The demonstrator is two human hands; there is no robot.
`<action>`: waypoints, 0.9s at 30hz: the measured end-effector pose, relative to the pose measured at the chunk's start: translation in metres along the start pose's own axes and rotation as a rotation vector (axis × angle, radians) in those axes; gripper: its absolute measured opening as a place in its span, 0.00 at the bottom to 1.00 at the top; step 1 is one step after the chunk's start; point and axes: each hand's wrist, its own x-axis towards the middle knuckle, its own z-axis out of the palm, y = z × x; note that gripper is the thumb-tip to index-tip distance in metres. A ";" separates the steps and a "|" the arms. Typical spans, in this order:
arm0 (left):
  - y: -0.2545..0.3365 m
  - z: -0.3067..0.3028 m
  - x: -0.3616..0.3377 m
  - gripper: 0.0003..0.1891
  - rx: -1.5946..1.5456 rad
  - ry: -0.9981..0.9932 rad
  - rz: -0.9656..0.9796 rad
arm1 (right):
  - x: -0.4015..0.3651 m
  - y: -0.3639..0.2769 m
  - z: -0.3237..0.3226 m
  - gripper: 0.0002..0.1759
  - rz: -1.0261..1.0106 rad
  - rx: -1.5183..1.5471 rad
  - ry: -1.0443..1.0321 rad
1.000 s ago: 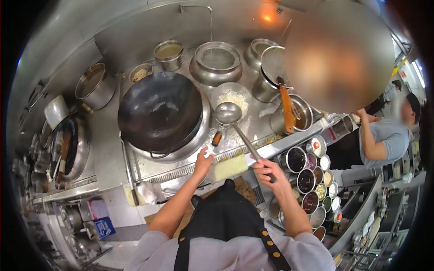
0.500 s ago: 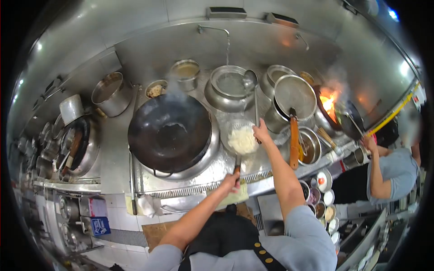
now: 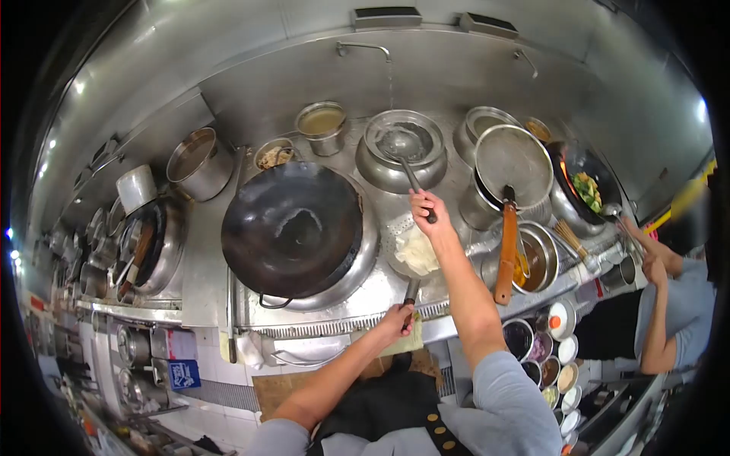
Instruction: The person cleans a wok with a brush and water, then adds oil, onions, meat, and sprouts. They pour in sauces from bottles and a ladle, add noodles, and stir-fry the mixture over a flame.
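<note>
My right hand (image 3: 427, 213) is closed around the ladle (image 3: 407, 172) shaft. Beyond the fingertips, its bowl sits inside the pot (image 3: 378, 175) at the back. My left hand (image 3: 399, 319) grips the strainer (image 3: 395, 235) handle. The white food (image 3: 417, 251) in its basket lies ahead of those knuckles, just under my right wrist. The wok (image 3: 293, 228) sits left of both hands.

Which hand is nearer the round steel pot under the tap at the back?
Right. The right hand is just in front of the round steel pot, holding the steel ladle dipped in it. The left hand is at the stove's front edge, gripping a dark skimmer handle.
</note>
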 end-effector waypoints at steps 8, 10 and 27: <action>0.009 -0.009 -0.020 0.11 -0.034 0.071 -0.078 | -0.134 0.074 0.047 0.06 -0.004 -0.158 0.136; 0.012 -0.024 -0.005 0.11 0.007 0.024 -0.031 | -0.161 0.088 0.040 0.06 -0.011 -0.190 0.197; 0.001 -0.067 -0.006 0.22 0.126 -0.076 -0.020 | -0.254 0.129 -0.016 0.32 -0.241 -1.698 0.943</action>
